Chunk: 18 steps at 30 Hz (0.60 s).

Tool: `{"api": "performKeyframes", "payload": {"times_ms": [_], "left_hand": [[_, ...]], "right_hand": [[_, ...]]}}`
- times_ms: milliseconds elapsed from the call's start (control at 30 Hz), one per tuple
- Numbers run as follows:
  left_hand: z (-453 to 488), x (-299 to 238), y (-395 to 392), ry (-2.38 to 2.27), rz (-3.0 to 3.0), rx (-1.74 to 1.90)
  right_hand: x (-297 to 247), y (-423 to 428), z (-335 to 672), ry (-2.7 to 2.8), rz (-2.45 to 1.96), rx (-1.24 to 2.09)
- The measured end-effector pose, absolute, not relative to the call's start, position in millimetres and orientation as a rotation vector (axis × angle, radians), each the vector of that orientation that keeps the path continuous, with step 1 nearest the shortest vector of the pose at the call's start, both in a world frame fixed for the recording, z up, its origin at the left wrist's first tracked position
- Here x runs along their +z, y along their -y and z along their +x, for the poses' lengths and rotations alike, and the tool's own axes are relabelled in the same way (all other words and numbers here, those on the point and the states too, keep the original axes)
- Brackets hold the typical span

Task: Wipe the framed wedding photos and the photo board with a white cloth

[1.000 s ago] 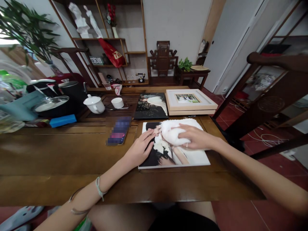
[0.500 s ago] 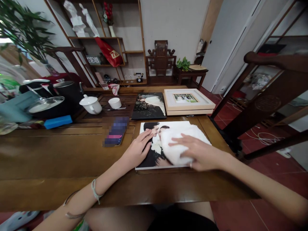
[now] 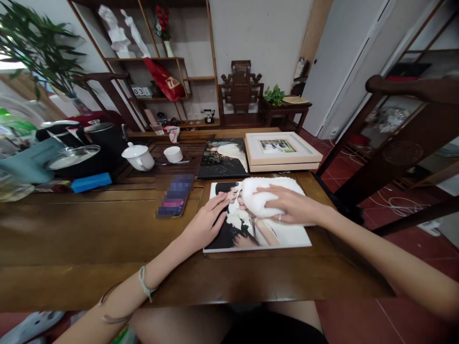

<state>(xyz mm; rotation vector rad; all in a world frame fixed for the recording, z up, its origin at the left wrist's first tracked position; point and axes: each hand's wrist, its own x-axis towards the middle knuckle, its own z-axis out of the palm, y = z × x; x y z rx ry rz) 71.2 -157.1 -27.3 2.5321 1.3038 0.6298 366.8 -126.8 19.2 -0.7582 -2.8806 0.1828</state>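
Note:
A photo panel (image 3: 247, 229) showing a couple lies flat on the wooden table in front of me. My left hand (image 3: 206, 222) rests on its left part, fingers stretched out and pressed lightly on the surface. A fluffy white cloth (image 3: 256, 198) covers the panel's upper right area. Over that cloth, my right hand (image 3: 287, 205) is curled, gripping it against the panel. Part of the picture is hidden under the cloth and the right hand.
Behind the panel lie a dark photo panel (image 3: 222, 160) and stacked light-wood frames (image 3: 283, 150). A phone (image 3: 175, 196) is to the left. Farther left are a white lidded bowl (image 3: 138, 156), a white cup (image 3: 173, 154), a blue block (image 3: 92, 182) and a pan (image 3: 73, 160). A wooden chair (image 3: 401, 143) stands right.
My right hand has moved the white cloth away from me, up the panel, uncovering its lower right part. My left hand has stayed in place on the panel.

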Motion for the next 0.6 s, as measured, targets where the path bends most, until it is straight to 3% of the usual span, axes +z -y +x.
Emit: {"api": "performKeyframes", "payload": {"times_ms": [267,600], "left_hand": [[71.2,-25.7,158.2,-1.305,2.545,0.632],[71.2,-29.7,157.6,-1.321,2.532,0.652]], "right_hand": [[12.8,96.6,381.5,2.815,-0.964,0.061],[32.3,219.6,344.5,3.050,-0.591,0.252]]}}
